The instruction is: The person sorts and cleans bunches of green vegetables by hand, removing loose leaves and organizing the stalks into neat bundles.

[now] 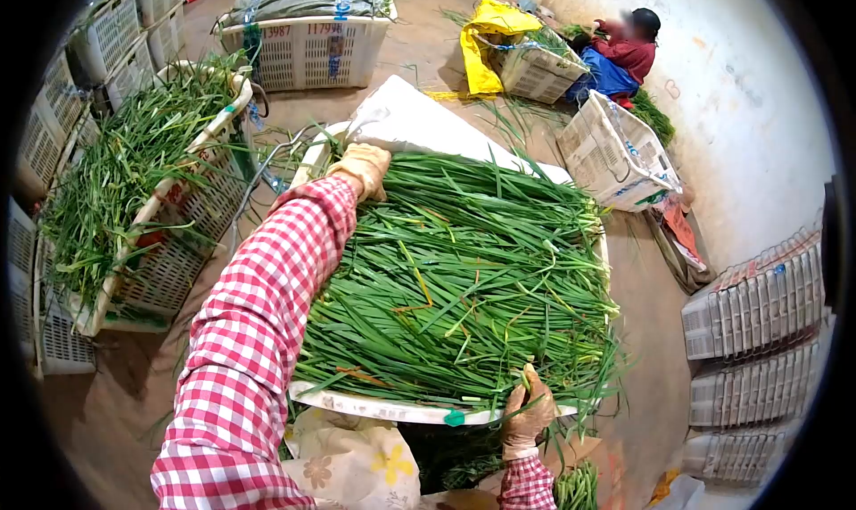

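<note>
A large white plastic crate [392,409] in front of me is heaped with long green garlic chives [446,278], laid mostly crosswise. My left hand [362,170], in a tan glove, reaches to the crate's far left corner. It lies against the chives beside a white sheet [428,127] along the far side; its fingertips are hidden. At the near right rim is my gloved right hand [528,412]. Its thumb and fingers close around a few chive ends at the edge of the heap.
A crate of loose greens [147,162] stands at left, with stacked crates [116,42] behind. A covered crate [303,55] is at the back. Near the right wall are a person [624,55], a crate with yellow cloth [486,46], a white crate [615,149] and stacked crates [758,305].
</note>
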Demonstrator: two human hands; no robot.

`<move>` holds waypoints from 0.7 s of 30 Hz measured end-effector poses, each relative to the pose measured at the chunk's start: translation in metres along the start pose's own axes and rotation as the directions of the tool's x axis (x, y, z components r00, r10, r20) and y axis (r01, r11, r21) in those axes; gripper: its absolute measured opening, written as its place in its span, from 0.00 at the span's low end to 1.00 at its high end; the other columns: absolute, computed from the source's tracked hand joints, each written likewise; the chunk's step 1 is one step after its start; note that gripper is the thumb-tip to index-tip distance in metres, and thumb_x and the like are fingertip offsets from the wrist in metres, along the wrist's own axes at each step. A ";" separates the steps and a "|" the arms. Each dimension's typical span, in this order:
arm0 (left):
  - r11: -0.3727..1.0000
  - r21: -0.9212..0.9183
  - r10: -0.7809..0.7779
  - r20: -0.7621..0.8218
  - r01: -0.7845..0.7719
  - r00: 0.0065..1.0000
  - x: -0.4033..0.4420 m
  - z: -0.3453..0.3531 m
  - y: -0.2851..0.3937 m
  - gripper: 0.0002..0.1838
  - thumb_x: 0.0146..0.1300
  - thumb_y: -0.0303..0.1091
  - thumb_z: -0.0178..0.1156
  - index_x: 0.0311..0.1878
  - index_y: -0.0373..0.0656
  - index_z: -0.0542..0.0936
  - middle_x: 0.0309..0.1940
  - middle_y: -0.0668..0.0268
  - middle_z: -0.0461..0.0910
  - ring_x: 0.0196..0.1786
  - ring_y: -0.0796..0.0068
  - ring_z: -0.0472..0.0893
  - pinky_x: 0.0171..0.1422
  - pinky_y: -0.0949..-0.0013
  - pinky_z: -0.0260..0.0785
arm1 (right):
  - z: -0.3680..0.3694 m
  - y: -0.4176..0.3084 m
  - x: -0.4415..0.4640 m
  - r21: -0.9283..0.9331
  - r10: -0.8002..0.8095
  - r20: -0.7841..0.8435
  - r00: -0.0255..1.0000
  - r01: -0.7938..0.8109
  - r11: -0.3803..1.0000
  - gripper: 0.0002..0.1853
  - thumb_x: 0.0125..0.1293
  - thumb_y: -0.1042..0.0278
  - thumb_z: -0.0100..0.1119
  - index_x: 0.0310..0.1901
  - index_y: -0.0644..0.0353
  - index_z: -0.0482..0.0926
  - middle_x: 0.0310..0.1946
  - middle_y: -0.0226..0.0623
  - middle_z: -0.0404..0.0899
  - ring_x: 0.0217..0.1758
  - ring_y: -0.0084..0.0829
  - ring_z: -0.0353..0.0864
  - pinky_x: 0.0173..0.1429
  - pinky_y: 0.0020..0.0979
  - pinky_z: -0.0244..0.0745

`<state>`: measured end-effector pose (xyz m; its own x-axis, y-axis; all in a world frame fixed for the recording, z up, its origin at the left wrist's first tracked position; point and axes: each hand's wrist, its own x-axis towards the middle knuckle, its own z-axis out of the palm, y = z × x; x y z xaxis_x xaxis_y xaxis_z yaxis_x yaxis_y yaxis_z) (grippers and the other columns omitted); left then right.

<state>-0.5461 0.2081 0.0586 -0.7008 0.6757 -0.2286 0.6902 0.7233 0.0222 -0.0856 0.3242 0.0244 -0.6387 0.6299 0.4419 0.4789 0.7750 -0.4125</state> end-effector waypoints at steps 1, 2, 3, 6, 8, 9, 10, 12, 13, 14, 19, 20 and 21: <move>0.997 0.076 0.028 0.022 -0.029 0.999 0.006 -0.001 0.002 0.32 0.43 0.48 0.75 0.47 0.35 0.80 0.46 0.52 0.80 0.53 0.57 0.79 0.58 0.61 0.71 | 0.000 -0.002 0.001 -0.008 -0.004 0.001 1.000 0.004 1.000 0.21 0.68 0.55 0.50 0.47 0.64 0.81 0.36 0.45 0.83 0.36 0.43 0.81 0.41 0.40 0.76; 0.988 0.142 0.073 -0.048 -0.065 0.996 0.006 0.001 0.004 0.31 0.43 0.48 0.75 0.47 0.36 0.81 0.46 0.52 0.80 0.53 0.56 0.79 0.59 0.60 0.70 | 0.001 -0.003 0.002 -0.009 -0.022 -0.002 1.000 0.022 1.000 0.20 0.68 0.55 0.50 0.47 0.64 0.81 0.37 0.45 0.83 0.37 0.43 0.81 0.42 0.39 0.77; 0.972 0.211 0.126 -0.114 -0.100 0.985 0.006 0.005 0.005 0.30 0.43 0.48 0.75 0.46 0.36 0.81 0.46 0.51 0.80 0.53 0.55 0.78 0.59 0.60 0.70 | -0.001 -0.003 0.002 -0.011 -0.035 -0.006 0.999 0.035 0.999 0.20 0.68 0.55 0.50 0.47 0.64 0.81 0.38 0.46 0.83 0.38 0.43 0.82 0.42 0.39 0.77; 0.993 -0.023 0.115 -0.041 -0.116 0.993 0.003 0.009 -0.005 0.33 0.45 0.47 0.73 0.51 0.34 0.77 0.48 0.50 0.77 0.54 0.52 0.77 0.60 0.59 0.69 | 0.003 0.004 0.000 -0.036 -0.098 -0.034 0.995 0.097 0.995 0.18 0.68 0.58 0.51 0.47 0.65 0.80 0.38 0.46 0.83 0.35 0.40 0.81 0.39 0.38 0.77; 0.983 -0.181 0.045 0.027 -0.039 0.999 0.001 0.011 -0.009 0.36 0.45 0.46 0.72 0.53 0.34 0.71 0.49 0.48 0.77 0.53 0.50 0.77 0.59 0.60 0.70 | 0.004 0.009 -0.001 -0.074 -0.157 -0.056 0.986 0.152 0.986 0.16 0.70 0.60 0.51 0.47 0.65 0.80 0.36 0.45 0.82 0.32 0.38 0.81 0.36 0.36 0.77; 0.976 -0.217 -0.004 -0.023 -0.001 1.000 0.002 0.017 -0.012 0.39 0.43 0.48 0.73 0.54 0.34 0.70 0.49 0.48 0.77 0.54 0.51 0.77 0.58 0.60 0.70 | 0.005 0.008 -0.001 -0.074 -0.153 -0.057 0.987 0.148 0.986 0.16 0.70 0.60 0.51 0.47 0.65 0.80 0.36 0.45 0.82 0.32 0.38 0.81 0.36 0.36 0.77; 0.969 -0.245 -0.025 -0.011 0.022 1.000 0.006 0.022 -0.017 0.41 0.42 0.49 0.73 0.56 0.35 0.68 0.49 0.47 0.77 0.55 0.50 0.76 0.59 0.59 0.70 | 0.005 0.009 0.000 -0.066 -0.173 -0.064 0.983 0.168 0.984 0.16 0.70 0.60 0.51 0.47 0.65 0.80 0.36 0.45 0.82 0.32 0.38 0.81 0.36 0.36 0.77; 0.953 -0.297 -0.061 0.018 0.063 0.998 0.009 0.025 -0.023 0.46 0.41 0.53 0.74 0.59 0.35 0.65 0.52 0.43 0.76 0.58 0.48 0.75 0.60 0.58 0.68 | 0.001 0.007 0.001 -0.083 -0.165 -0.027 0.986 0.162 0.983 0.16 0.69 0.60 0.51 0.47 0.65 0.80 0.36 0.45 0.82 0.35 0.41 0.81 0.38 0.36 0.77; 0.957 -0.282 -0.057 0.032 0.063 0.998 0.008 0.023 -0.024 0.47 0.42 0.53 0.73 0.61 0.36 0.64 0.54 0.45 0.75 0.58 0.50 0.75 0.63 0.59 0.67 | 0.001 0.007 0.001 -0.085 -0.156 -0.032 0.987 0.153 0.985 0.16 0.69 0.60 0.51 0.47 0.65 0.80 0.36 0.45 0.82 0.35 0.41 0.81 0.38 0.36 0.77; 0.965 -0.255 -0.052 0.037 0.060 0.998 0.010 0.021 -0.023 0.48 0.42 0.54 0.74 0.61 0.36 0.64 0.54 0.45 0.75 0.59 0.50 0.75 0.62 0.58 0.67 | 0.002 0.008 0.000 -0.065 -0.165 -0.041 0.985 0.162 0.985 0.17 0.69 0.60 0.51 0.47 0.65 0.80 0.36 0.45 0.82 0.36 0.41 0.81 0.39 0.37 0.77; 0.981 -0.182 -0.029 0.177 0.062 0.984 0.018 0.005 -0.023 0.54 0.38 0.59 0.75 0.64 0.33 0.65 0.55 0.45 0.75 0.60 0.51 0.74 0.63 0.60 0.67 | 0.000 0.006 -0.001 -0.023 -0.059 0.022 0.998 0.060 0.998 0.16 0.63 0.64 0.54 0.47 0.64 0.80 0.36 0.47 0.81 0.38 0.45 0.81 0.43 0.42 0.76; 0.988 -0.150 -0.008 0.239 0.046 0.971 0.023 0.001 -0.024 0.54 0.37 0.59 0.75 0.63 0.33 0.67 0.57 0.48 0.75 0.61 0.53 0.74 0.66 0.60 0.66 | 0.001 0.008 -0.002 -0.028 -0.066 0.015 0.998 0.067 0.997 0.16 0.64 0.63 0.54 0.47 0.65 0.80 0.36 0.48 0.81 0.38 0.46 0.80 0.43 0.43 0.76; 0.993 -0.102 -0.024 0.280 0.055 0.960 0.026 -0.004 -0.022 0.53 0.37 0.60 0.75 0.63 0.33 0.69 0.59 0.50 0.74 0.63 0.55 0.72 0.67 0.60 0.65 | 0.002 0.009 -0.001 -0.025 -0.068 0.017 0.998 0.069 0.997 0.16 0.64 0.63 0.54 0.47 0.65 0.80 0.36 0.48 0.81 0.38 0.46 0.80 0.43 0.43 0.76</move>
<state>-0.5802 0.2099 0.0559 -0.6387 0.5913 -0.4923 0.6286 0.7700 0.1092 -0.0822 0.3306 0.0184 -0.6803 0.5745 0.4552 0.4486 0.8174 -0.3613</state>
